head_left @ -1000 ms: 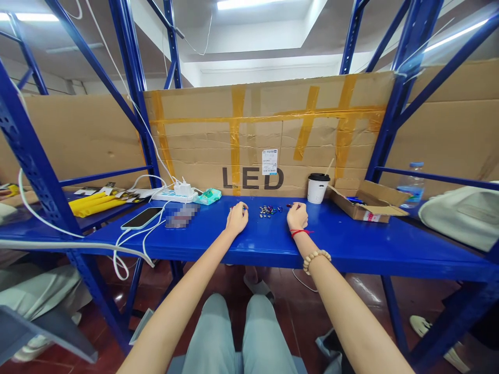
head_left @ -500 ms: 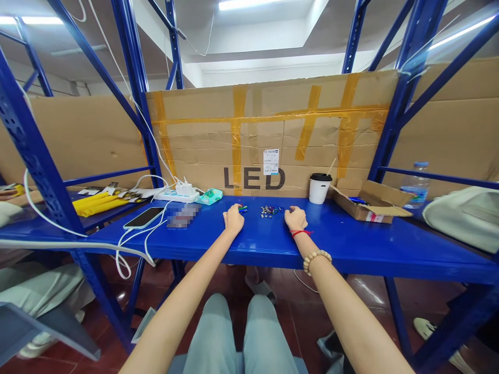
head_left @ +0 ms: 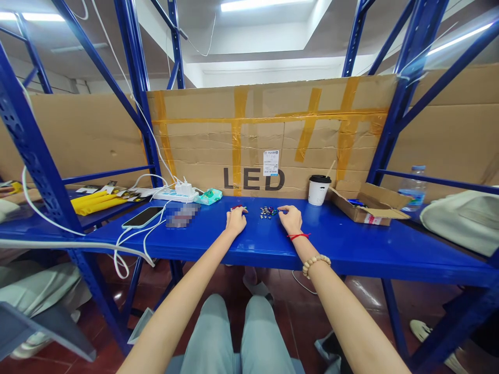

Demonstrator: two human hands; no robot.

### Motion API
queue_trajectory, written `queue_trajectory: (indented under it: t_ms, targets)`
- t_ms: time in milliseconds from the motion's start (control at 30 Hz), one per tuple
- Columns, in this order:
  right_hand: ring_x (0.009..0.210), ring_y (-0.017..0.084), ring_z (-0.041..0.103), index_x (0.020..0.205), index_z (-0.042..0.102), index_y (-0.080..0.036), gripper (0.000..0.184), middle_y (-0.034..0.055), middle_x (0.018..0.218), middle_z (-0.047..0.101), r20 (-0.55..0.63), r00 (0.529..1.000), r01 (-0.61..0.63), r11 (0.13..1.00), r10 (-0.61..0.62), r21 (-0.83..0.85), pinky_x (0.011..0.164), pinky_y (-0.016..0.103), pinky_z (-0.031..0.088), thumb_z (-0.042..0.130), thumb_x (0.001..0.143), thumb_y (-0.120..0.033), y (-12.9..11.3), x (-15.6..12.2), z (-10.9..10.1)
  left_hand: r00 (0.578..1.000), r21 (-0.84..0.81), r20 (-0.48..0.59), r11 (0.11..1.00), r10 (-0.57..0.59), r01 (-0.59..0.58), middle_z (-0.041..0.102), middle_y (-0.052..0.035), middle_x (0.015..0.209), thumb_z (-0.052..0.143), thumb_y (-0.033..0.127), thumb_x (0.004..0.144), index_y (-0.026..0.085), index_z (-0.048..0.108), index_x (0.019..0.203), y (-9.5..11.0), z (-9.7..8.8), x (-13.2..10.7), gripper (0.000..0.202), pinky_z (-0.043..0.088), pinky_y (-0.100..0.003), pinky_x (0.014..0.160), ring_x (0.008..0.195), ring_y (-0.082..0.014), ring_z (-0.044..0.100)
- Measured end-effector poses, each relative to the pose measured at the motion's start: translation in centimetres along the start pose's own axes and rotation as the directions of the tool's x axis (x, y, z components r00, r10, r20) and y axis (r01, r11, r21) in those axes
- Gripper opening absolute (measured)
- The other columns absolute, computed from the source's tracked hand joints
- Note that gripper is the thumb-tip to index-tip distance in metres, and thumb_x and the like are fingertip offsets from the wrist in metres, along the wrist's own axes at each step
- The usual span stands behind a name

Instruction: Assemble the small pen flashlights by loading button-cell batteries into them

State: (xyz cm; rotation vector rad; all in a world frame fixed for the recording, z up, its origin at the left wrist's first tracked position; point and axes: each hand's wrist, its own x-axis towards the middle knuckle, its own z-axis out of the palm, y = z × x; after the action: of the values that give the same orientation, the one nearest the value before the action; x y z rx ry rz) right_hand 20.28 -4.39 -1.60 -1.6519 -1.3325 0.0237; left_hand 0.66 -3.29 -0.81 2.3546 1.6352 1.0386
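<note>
Small shiny metallic-looking pieces (head_left: 268, 212), some dark blue or purple and some silvery, lie in a loose pile on the blue table (head_left: 257, 244). Left of this pile, my left hand (head_left: 236, 222) rests with curled fingers. Small red and green bits (head_left: 238, 208) show at its fingertips; their kind is too small to make out. On the pile's right side, my right hand (head_left: 290, 220) has its thumb and index finger apart, their tips at the edge of the pieces. No held piece shows there.
A lidded paper cup (head_left: 318, 191) and an opened cardboard box (head_left: 368, 205) stand to the right. Leftward are a phone (head_left: 143, 217), white cables, a power strip (head_left: 175, 194) and a green packet (head_left: 209, 196). A cardboard panel (head_left: 296, 140) closes off the back.
My right hand has moved slightly left to the pile, and its fingers have spread. The bits at my left fingertips now show red as well as green and sit further left.
</note>
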Motion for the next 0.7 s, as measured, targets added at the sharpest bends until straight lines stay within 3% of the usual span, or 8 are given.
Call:
queue_trajectory:
  t_ms: [167,533,700]
  targets:
    - [0.082,0.015,0.060,0.082,0.067,-0.016,0.010,0.0028,0.087,0.067,0.025,0.997,0.070,0.996,-0.072,0.051,0.079,0.032,0.047,0.059,0.076,-0.015,0.0,-0.1,0.2,1.000,0.017,-0.013,1.000,0.017,-0.016,0.060,-0.0057,0.108,0.045,0.004,0.077,0.021,0.060,0.092,0.0,-0.1,-0.1,0.027,0.032,-0.038,0.091,0.107,-0.0225,0.049]
    - [0.079,0.013,0.060,0.088,0.060,-0.012,0.016,0.0030,0.089,0.063,0.093,0.974,0.190,0.970,-0.205,0.153,0.075,0.033,0.050,0.054,0.086,-0.027,0.8,0.7,1.4,0.998,-0.027,-0.011,0.997,0.065,-0.066,0.057,-0.0067,0.099,0.052,0.006,0.073,0.019,0.058,0.088,-0.8,0.7,0.2,0.021,0.037,-0.042,0.086,0.098,-0.0238,0.053]
    - [0.078,0.013,0.060,0.088,0.060,-0.012,0.016,0.0028,0.088,0.063,0.123,0.960,0.227,0.955,-0.253,0.191,0.074,0.033,0.050,0.054,0.086,-0.027,0.8,0.8,1.6,0.985,-0.092,0.019,0.982,0.170,-0.168,0.057,-0.0064,0.093,0.052,0.004,0.072,0.017,0.058,0.088,-1.0,1.2,0.6,0.021,0.043,-0.034,0.079,0.087,-0.0194,0.056]
